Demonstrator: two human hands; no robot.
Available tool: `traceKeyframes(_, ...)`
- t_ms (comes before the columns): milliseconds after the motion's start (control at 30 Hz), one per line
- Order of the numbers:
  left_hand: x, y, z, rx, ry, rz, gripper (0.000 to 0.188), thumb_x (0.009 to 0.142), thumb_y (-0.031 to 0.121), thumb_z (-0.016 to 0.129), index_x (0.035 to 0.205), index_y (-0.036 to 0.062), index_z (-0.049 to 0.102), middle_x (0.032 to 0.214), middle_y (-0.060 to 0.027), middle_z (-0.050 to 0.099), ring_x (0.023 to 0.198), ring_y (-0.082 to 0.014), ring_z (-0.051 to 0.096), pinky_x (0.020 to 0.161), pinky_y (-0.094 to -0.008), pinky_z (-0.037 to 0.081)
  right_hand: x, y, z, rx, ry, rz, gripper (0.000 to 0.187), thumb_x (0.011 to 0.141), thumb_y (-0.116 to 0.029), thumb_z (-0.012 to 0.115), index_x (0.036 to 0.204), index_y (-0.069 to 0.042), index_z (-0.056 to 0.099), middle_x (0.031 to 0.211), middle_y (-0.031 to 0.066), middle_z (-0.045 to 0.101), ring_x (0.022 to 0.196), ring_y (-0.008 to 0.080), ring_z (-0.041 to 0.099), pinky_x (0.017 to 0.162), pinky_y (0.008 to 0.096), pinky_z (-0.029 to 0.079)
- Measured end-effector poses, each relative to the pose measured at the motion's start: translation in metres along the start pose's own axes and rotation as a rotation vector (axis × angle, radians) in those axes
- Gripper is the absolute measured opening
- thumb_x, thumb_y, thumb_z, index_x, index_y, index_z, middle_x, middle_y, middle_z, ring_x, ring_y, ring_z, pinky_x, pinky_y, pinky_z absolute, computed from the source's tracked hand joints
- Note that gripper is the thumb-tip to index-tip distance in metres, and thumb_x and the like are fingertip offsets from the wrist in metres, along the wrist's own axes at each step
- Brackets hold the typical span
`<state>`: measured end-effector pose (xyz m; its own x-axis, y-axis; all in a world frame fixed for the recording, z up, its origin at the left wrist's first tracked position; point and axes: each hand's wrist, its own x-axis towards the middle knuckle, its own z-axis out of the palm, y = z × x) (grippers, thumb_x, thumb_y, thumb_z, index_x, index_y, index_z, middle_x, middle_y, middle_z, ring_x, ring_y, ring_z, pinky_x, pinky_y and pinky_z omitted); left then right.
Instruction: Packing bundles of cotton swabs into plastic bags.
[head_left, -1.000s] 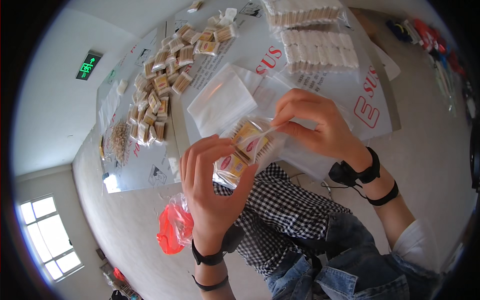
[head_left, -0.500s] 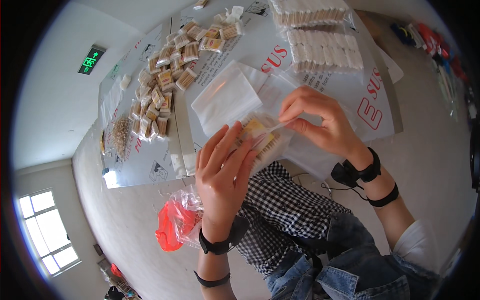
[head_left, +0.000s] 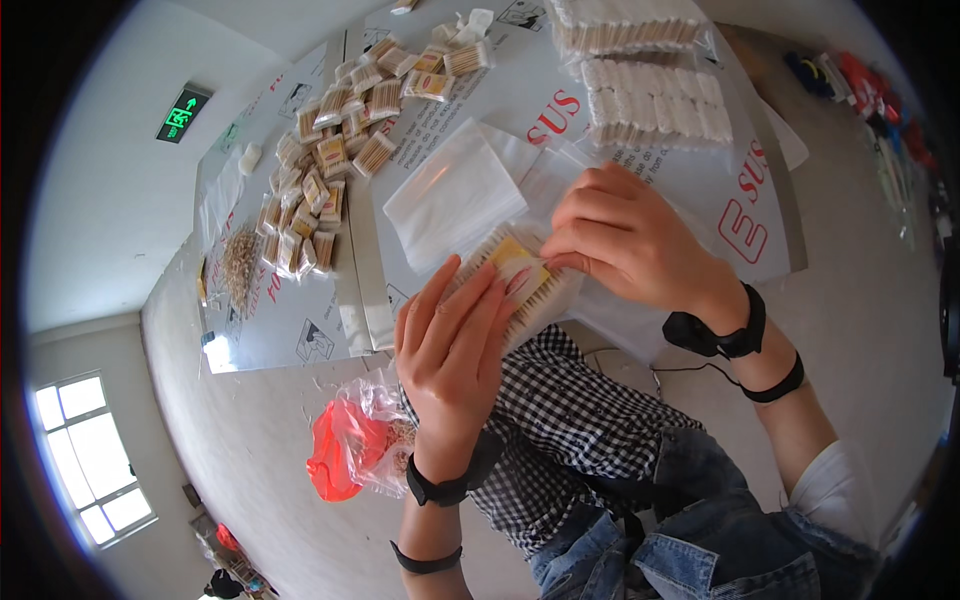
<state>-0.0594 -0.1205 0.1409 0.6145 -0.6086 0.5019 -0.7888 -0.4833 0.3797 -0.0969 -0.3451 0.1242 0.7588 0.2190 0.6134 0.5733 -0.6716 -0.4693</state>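
Note:
A clear plastic bag of cotton swabs (head_left: 540, 298) with a yellow paper card inside is held near the table's front edge. My left hand (head_left: 450, 345) grips it from the left, fingers lying across its face and the thumb hidden. At its upper right side, my right hand (head_left: 625, 235) has thumb and fingertips pinched on the bag's edge. Just beyond lies a stack of flat clear plastic bags (head_left: 455, 200), with more loose clear film under my right hand.
Many small packed swab bundles (head_left: 330, 155) are heaped on the table's left, beside loose swabs (head_left: 240, 265). Large bagged swab blocks (head_left: 655, 105) sit at the far right. A red plastic bag (head_left: 335, 450) lies below the table edge at the left.
My right hand has come down and left, closer to the swab bag, and its fingers have curled in. The bag's drawn-out film edge now lies down against the pack. My left hand stays nearly in place.

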Motion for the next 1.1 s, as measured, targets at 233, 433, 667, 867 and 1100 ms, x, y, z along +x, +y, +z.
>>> traceKeyframes(233, 0.019, 0.002, 0.007, -0.086, 0.006, 0.099, 0.020, 0.074, 0.003, 0.078, 0.093, 0.0017, 0.072, 0.102, -0.0080, 0.072, 0.101, -0.0281, 0.068, 0.086, -0.0394, 0.053, 0.004, -0.008, 0.003, -0.096, 0.066, -0.078, 0.018, 0.071, -0.004, 0.073, 0.084, -0.005, 0.062, 0.089, 0.0049, 0.058, 0.086, 0.0247, 0.056, 0.076, 0.0362, 0.047)
traceKeyframes(433, 0.019, 0.001, 0.015, -0.156, 0.051, 0.114, 0.017, 0.072, 0.000, 0.078, 0.087, 0.0005, 0.070, 0.094, -0.0073, 0.071, 0.084, -0.0258, 0.068, 0.075, -0.0353, 0.054, 0.000, -0.007, -0.001, -0.130, 0.012, -0.050, 0.017, 0.072, -0.003, 0.072, 0.084, -0.004, 0.060, 0.089, 0.0053, 0.057, 0.086, 0.0249, 0.056, 0.077, 0.0362, 0.046)
traceKeyframes(667, 0.027, 0.017, 0.009, -0.296, -0.004, -0.209, 0.014, 0.073, -0.001, 0.077, 0.078, 0.0020, 0.065, 0.089, -0.0080, 0.070, 0.075, -0.0248, 0.064, 0.069, -0.0336, 0.052, 0.001, -0.009, -0.005, -0.087, 0.027, -0.029, 0.016, 0.072, -0.001, 0.071, 0.084, -0.004, 0.060, 0.088, 0.0064, 0.056, 0.085, 0.0253, 0.054, 0.077, 0.0369, 0.045)
traceKeyframes(867, 0.027, 0.010, 0.014, -0.256, 0.012, -0.059, 0.013, 0.074, -0.001, 0.076, 0.079, 0.0020, 0.064, 0.087, -0.0068, 0.070, 0.075, -0.0263, 0.064, 0.068, -0.0340, 0.051, 0.000, -0.007, 0.000, -0.082, 0.058, -0.008, 0.012, 0.076, -0.006, 0.067, 0.079, -0.004, 0.056, 0.085, 0.0036, 0.052, 0.085, 0.0213, 0.052, 0.078, 0.0342, 0.043)
traceKeyframes(1100, 0.036, 0.017, 0.011, -0.296, -0.016, -0.127, 0.020, 0.072, -0.001, 0.077, 0.090, 0.0015, 0.069, 0.085, -0.0077, 0.068, 0.076, -0.0266, 0.063, 0.068, -0.0361, 0.052, -0.001, -0.009, -0.004, -0.073, 0.062, -0.005, 0.017, 0.073, -0.003, 0.072, 0.084, -0.003, 0.060, 0.088, 0.0078, 0.055, 0.084, 0.0263, 0.053, 0.076, 0.0371, 0.045)
